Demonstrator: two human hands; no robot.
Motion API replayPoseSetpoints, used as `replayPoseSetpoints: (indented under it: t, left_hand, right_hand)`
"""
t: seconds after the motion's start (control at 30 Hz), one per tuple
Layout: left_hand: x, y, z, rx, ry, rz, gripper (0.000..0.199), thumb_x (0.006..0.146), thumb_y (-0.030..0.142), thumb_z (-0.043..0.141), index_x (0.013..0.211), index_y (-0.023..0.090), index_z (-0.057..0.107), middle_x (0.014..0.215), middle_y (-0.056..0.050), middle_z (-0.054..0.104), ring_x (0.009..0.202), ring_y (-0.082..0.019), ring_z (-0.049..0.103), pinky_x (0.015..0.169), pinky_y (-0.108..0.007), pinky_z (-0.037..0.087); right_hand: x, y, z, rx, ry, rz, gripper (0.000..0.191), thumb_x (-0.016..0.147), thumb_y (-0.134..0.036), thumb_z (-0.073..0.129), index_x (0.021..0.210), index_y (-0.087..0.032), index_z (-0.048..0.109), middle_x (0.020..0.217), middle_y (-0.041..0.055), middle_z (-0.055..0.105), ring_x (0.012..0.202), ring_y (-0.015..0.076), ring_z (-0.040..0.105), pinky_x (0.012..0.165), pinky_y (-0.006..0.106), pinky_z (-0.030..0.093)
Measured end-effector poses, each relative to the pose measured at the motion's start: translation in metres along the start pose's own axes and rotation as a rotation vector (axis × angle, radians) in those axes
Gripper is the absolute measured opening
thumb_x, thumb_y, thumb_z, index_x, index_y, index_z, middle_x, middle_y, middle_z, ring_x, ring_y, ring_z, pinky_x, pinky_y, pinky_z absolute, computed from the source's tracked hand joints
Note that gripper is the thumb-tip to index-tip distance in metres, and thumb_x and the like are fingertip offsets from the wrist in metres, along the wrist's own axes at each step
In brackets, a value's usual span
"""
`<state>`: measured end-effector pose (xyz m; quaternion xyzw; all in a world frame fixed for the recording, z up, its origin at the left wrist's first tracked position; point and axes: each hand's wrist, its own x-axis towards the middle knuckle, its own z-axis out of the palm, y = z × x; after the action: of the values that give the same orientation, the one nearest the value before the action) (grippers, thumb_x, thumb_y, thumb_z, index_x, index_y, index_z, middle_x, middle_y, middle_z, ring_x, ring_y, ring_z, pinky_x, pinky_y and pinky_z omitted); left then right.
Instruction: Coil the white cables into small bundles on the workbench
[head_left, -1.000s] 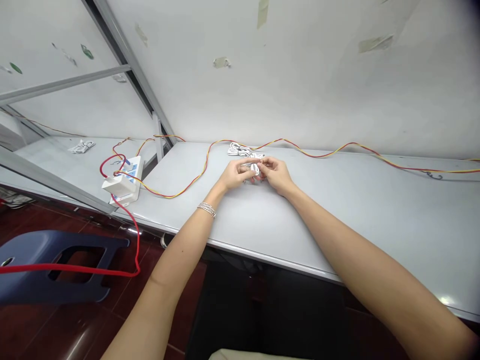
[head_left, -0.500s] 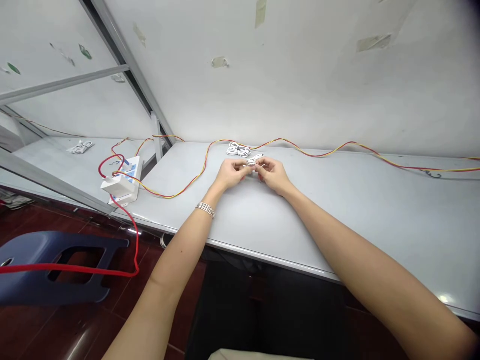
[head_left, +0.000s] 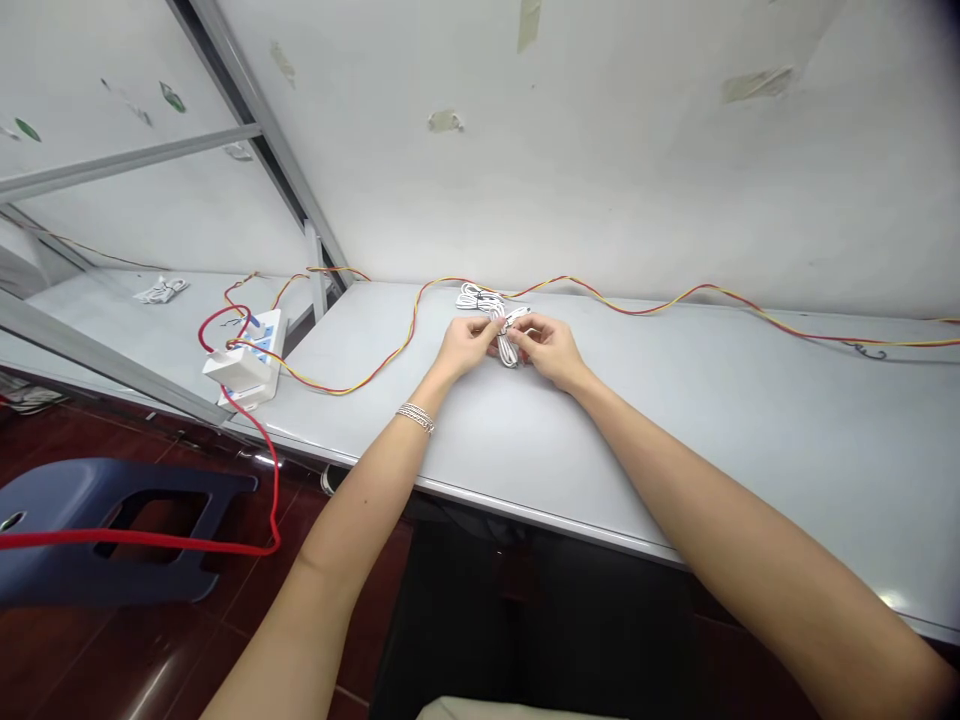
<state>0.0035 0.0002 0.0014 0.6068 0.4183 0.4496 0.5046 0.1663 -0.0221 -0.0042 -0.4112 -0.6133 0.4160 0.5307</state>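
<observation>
- We hold our left hand (head_left: 466, 347) and right hand (head_left: 551, 352) close together above the tabletop (head_left: 697, 430), toward its far side.
- Both hands are mostly closed, their fingers curled inward and pinching the same white cable bundle (head_left: 508, 350) between them. Our fingers hide exactly how the strands are gripped.
- The bundle sits at 12 o'clock from our wrists, with its looped end hanging below the pinch. We cannot tell whether that end touches the tabletop.
- The step in hand looks like close fingertip work on the bundle's strands, and this tight spot calls for fine control from both hands.
- A second white cable coil (head_left: 477, 296) lies on the tabletop at 11 o'clock, just beyond our hands.
- A red-and-yellow twisted wire (head_left: 352, 388) runs along the tabletop and passes behind that coil.
- A white power strip (head_left: 262, 345) with a white plug (head_left: 238, 368) stands at 9 o'clock, near the tabletop's left end.
- A silver bracelet (head_left: 415, 418) circles our left wrist.
- A blue plastic stool (head_left: 112, 530) sits on the dark red floor at 8 o'clock, with a red cable (head_left: 150, 541) across it.
</observation>
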Motion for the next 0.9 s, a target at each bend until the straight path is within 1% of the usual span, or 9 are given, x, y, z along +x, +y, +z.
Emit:
replayPoseSetpoints:
  t: [0.07,0.1,0.2,0.3,0.4,0.53,0.63,0.73,0.9]
  left_hand:
    - [0.0007,0.001,0.0005,-0.029,0.09,-0.015,0.026,0.085,0.035,0.075,0.088,0.011,0.068,0.077,-0.005,0.071,0.064,-0.017,0.069,0.065,-0.031,0.058]
    - [0.0009,0.0018,0.0004,-0.038,0.129,-0.028,0.025,0.083,0.031,0.077,0.094,0.011,0.067,0.078,-0.005,0.072,0.062,-0.017,0.069,0.064,-0.032,0.059]
    - [0.0012,0.0033,-0.0011,-0.042,0.171,-0.043,0.032,0.079,0.026,0.081,0.102,0.012,0.064,0.078,-0.005,0.072,0.059,-0.017,0.069,0.063,-0.033,0.06]
    - [0.0019,0.0012,-0.0035,-0.038,0.128,-0.01,0.038,0.074,0.029,0.085,0.101,0.012,0.064,0.08,-0.006,0.073,0.065,-0.017,0.07,0.067,-0.032,0.061]
    - [0.0028,-0.0025,-0.0057,-0.014,0.072,0.037,0.046,0.071,0.03,0.087,0.106,0.011,0.065,0.089,-0.009,0.074,0.071,-0.019,0.072,0.072,-0.034,0.061]
    - [0.0036,-0.0051,-0.008,-0.021,0.01,0.067,0.051,0.07,0.032,0.087,0.112,0.01,0.066,0.1,-0.012,0.074,0.078,-0.02,0.073,0.078,-0.034,0.06]
    - [0.0036,-0.0053,-0.0087,-0.054,-0.034,0.073,0.05,0.07,0.029,0.086,0.113,0.01,0.067,0.103,-0.013,0.074,0.084,-0.021,0.073,0.083,-0.036,0.059]
    - [0.0029,-0.0046,-0.0084,-0.081,-0.069,0.089,0.045,0.073,0.027,0.083,0.112,0.01,0.068,0.105,-0.013,0.073,0.087,-0.022,0.072,0.085,-0.038,0.058]
    - [0.0012,-0.0026,-0.0076,-0.099,-0.123,0.112,0.042,0.074,0.029,0.083,0.11,0.012,0.07,0.109,-0.013,0.073,0.094,-0.025,0.071,0.087,-0.039,0.058]
  right_hand:
    - [0.0,0.0005,-0.0001,-0.005,0.001,0.006,0.041,0.071,-0.058,0.077,0.076,-0.02,0.063,0.07,0.0001,0.061,0.054,0.0117,0.05,0.053,0.029,0.043]
    - [0.0,0.0007,-0.0002,-0.008,0.0,0.006,0.04,0.071,-0.057,0.078,0.075,-0.02,0.064,0.069,0.0,0.061,0.054,0.0116,0.049,0.053,0.029,0.043]
    - [-0.0002,0.0014,-0.0008,-0.014,-0.008,0.0,0.037,0.072,-0.055,0.078,0.074,-0.02,0.066,0.067,-0.0002,0.061,0.053,0.0114,0.049,0.054,0.029,0.043]
    - [-0.0004,0.0018,-0.0015,-0.019,-0.009,0.002,0.037,0.072,-0.055,0.077,0.074,-0.019,0.067,0.068,0.0001,0.062,0.053,0.0112,0.048,0.053,0.029,0.041]
    - [-0.0006,0.0014,-0.0018,-0.025,-0.006,0.021,0.038,0.07,-0.056,0.078,0.074,-0.019,0.068,0.071,0.0011,0.065,0.053,0.011,0.048,0.053,0.028,0.041]
    - [-0.0007,0.0004,-0.001,0.033,0.034,0.08,0.044,0.063,-0.057,0.084,0.074,-0.02,0.063,0.07,0.0002,0.063,0.054,0.0116,0.051,0.053,0.029,0.044]
    - [-0.0003,0.0008,-0.0004,0.091,0.037,0.121,0.049,0.058,-0.056,0.089,0.075,-0.021,0.059,0.065,-0.0016,0.06,0.053,0.0124,0.052,0.052,0.029,0.045]
    - [0.0001,0.0018,-0.0006,0.104,0.021,0.138,0.05,0.057,-0.057,0.09,0.075,-0.021,0.059,0.063,-0.0013,0.06,0.052,0.0124,0.052,0.052,0.03,0.046]
    - [0.0002,0.0016,-0.0019,0.151,-0.001,0.153,0.052,0.054,-0.057,0.092,0.072,-0.02,0.059,0.063,-0.0003,0.062,0.054,0.0132,0.054,0.053,0.03,0.046]
